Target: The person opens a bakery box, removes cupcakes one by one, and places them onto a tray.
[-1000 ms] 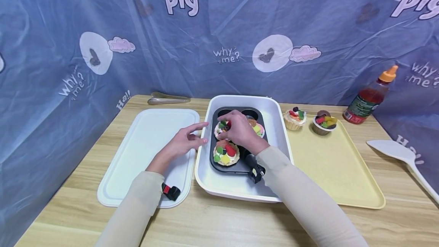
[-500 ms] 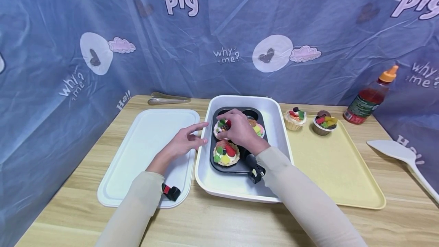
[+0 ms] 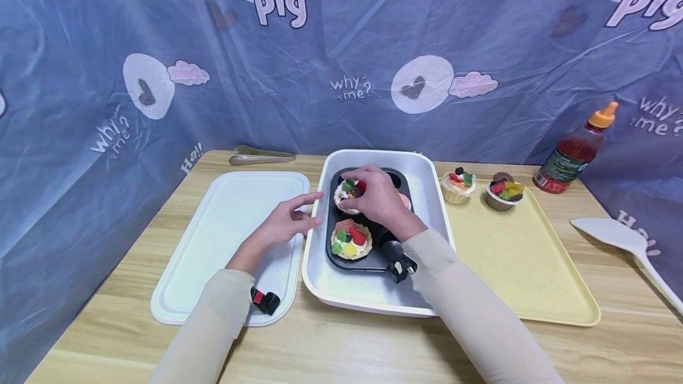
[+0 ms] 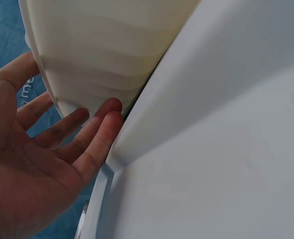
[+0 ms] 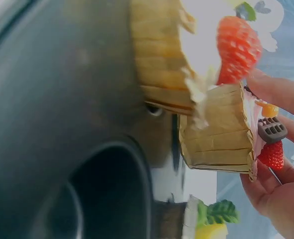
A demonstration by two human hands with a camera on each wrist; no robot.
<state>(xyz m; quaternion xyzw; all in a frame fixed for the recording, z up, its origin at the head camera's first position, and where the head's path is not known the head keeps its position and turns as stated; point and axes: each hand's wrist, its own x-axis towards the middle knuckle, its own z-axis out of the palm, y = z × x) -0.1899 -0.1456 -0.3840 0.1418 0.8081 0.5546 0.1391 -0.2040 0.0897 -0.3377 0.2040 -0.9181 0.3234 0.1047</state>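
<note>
My right hand pinches a cupcake topped with cream, fruit and green leaves, over the dark muffin pan. In the right wrist view its ribbed tan cup is tilted, with a strawberry and a brown waffle-like piece near my fingers. A fruit tart sits in the pan's front left cup. Another topped cake shows partly behind my right hand. My left hand has its fingers spread against the left outer wall of the white bin that holds the pan.
Left of the bin lies a white tray. On the right is a yellow tray with a cream cupcake and a chocolate cupcake near its back edge. Tongs, a sauce bottle and a white spoon lie or stand around.
My right hand has risen slightly with the cupcake, which now sits higher over its pan cup. My left hand stays against the bin.
</note>
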